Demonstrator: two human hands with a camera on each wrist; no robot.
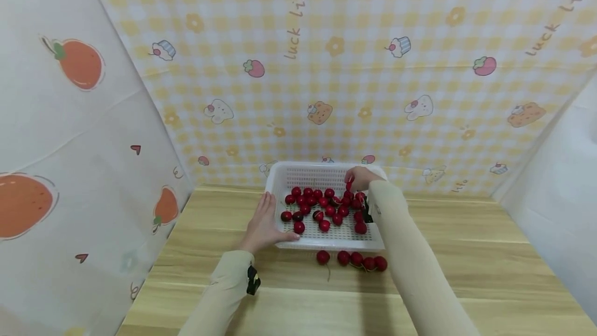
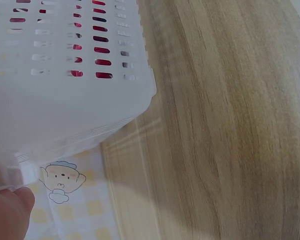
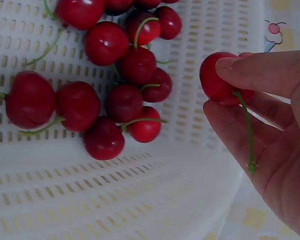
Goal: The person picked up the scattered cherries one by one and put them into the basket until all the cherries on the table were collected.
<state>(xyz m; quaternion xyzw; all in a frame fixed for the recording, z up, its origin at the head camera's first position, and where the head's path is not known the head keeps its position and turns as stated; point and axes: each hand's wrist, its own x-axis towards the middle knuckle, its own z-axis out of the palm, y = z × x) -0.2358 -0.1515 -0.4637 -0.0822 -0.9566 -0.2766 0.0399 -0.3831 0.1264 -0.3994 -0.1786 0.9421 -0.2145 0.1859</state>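
Note:
A white plastic basket with slotted walls holds many dark red cherries, some with green stems. My left hand rests at its front left corner, fingers extended along the left side and thumb lying on the front rim. A fingertip shows against the rim in the left wrist view. At the back right inside the basket, my right hand pinches one cherry between thumb and fingers. Its green stem hangs down across the palm, and other cherries lie beside it on the basket's floor.
Several cherries lie in a row on the wooden table just in front of the basket, one a little apart on the left. A yellow checked cloth hangs behind, and a white printed cloth at the left.

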